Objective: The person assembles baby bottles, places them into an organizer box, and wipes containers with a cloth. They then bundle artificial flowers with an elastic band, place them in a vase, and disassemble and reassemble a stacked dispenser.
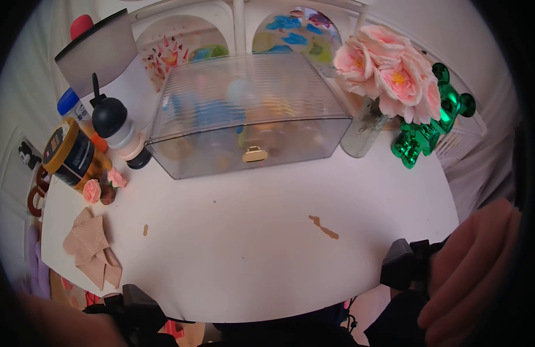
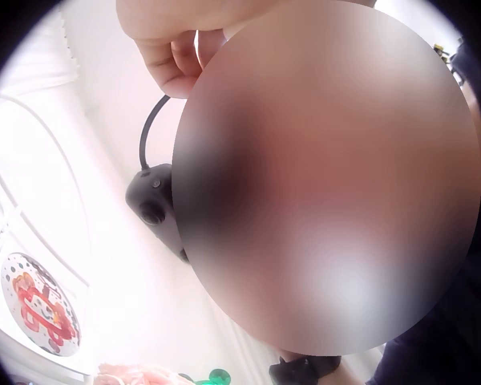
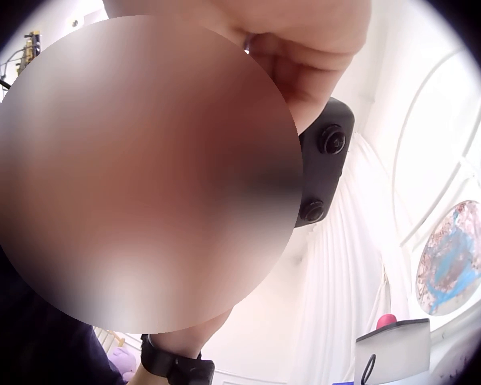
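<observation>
My left hand (image 2: pixel 172 60) is raised beside the head in the left wrist view, its fingers curled near a black cable (image 2: pixel 147 128) of the head camera (image 2: pixel 155 204). In the right wrist view my right hand (image 3: pixel 309 60) comes close to the other end of that black camera, fingers bent. A large blurred patch hides much of both views, so I cannot tell what the fingertips hold. The head view shows the left hand (image 1: pixel 59 324) low at the left edge and the right hand (image 1: pixel 475 272) at the right edge. Black wrist cameras (image 1: pixel 406 263) sit on both wrists.
A clear lidded box (image 1: pixel 250 139) stands at the back of the white table (image 1: pixel 221 260). Pink flowers (image 1: pixel 394 72) in a glass vase and a shiny green bear (image 1: pixel 423 136) are right. A black-topped bottle (image 1: pixel 114 121), a yellow-lidded tub (image 1: pixel 73 153) and a beige cloth (image 1: pixel 91 246) lie left.
</observation>
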Available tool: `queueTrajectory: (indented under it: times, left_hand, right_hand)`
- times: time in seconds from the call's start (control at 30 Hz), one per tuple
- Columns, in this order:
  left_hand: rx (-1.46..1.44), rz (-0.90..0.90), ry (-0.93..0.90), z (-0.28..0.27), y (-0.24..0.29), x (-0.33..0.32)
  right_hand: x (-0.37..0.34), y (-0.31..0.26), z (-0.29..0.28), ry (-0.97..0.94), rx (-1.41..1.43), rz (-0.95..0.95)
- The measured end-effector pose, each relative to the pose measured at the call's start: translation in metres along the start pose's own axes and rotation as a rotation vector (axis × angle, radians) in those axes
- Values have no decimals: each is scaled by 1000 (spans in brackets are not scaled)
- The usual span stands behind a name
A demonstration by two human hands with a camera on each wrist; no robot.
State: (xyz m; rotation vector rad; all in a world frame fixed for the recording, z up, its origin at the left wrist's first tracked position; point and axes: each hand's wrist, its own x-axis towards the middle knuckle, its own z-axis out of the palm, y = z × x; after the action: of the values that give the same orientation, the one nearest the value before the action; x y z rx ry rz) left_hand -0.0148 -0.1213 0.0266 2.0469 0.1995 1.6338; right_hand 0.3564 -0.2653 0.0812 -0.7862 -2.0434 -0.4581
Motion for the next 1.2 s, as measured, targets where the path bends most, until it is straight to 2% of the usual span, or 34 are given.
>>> queueTrajectory:
  times: [0.3, 0.47, 0.53, 0.6, 0.67, 0.73, 0.8, 0.83, 0.87, 0.93, 0.97, 1.0, 1.03, 1.07, 1.13, 1.17, 1.2]
  left_hand:
    - [-65, -23, -22, 11, 5, 8]
    - [-43, 49, -3, 6, 9, 21]
    - [-36, 85, 10, 5, 13, 27]
    - [-30, 114, 14, 7, 17, 34]
    - [-36, 137, 13, 8, 22, 39]
    - [-52, 146, 3, 14, 33, 48]
    - [324, 326, -206, 29, 41, 70]
    - [332, 363, -116, 38, 33, 70]
    - [320, 368, -112, 39, 30, 72]
    - [287, 350, -198, 41, 24, 76]
    - [288, 329, -189, 47, 18, 75]
    - [256, 228, -183, 57, 17, 73]
    - [247, 219, -244, 65, 9, 73]
    - [239, 210, -308, 72, 1, 74]
    - [225, -2, -495, 86, -6, 69]
    - [216, 10, -500, 94, -17, 63]
    - [237, -26, -656, 103, -33, 56]
  right_hand:
    - [-2, -32, -18, -17, -74, 96]
    - [12, -45, -19, 17, -118, 52]
    - [15, -28, -17, 45, -221, 18]
    - [14, -4, -14, 339, 8, -20]
    - [26, 1, 5, 650, 10, 219]
    - [20, 30, 10, 740, -229, 244]
    - [3, 47, 7, 689, -144, 323]
    - [-9, 48, 5, 688, -156, 421]
    - [-22, 49, 3, 686, -170, 517]
    - [-58, 59, 0, 662, -100, 711]
    - [-71, 65, -4, 661, -110, 711]
    - [-81, 73, -9, 548, -29, 950]
    - [-87, 79, -11, 431, 53, 1182]
    - [-88, 84, -11, 440, 44, 1182]
    - [-84, 92, -7, 263, -57, 1402]
    - [-83, 97, 1, 276, -68, 1404]
    - [-80, 103, 11, 263, 0, 1361]
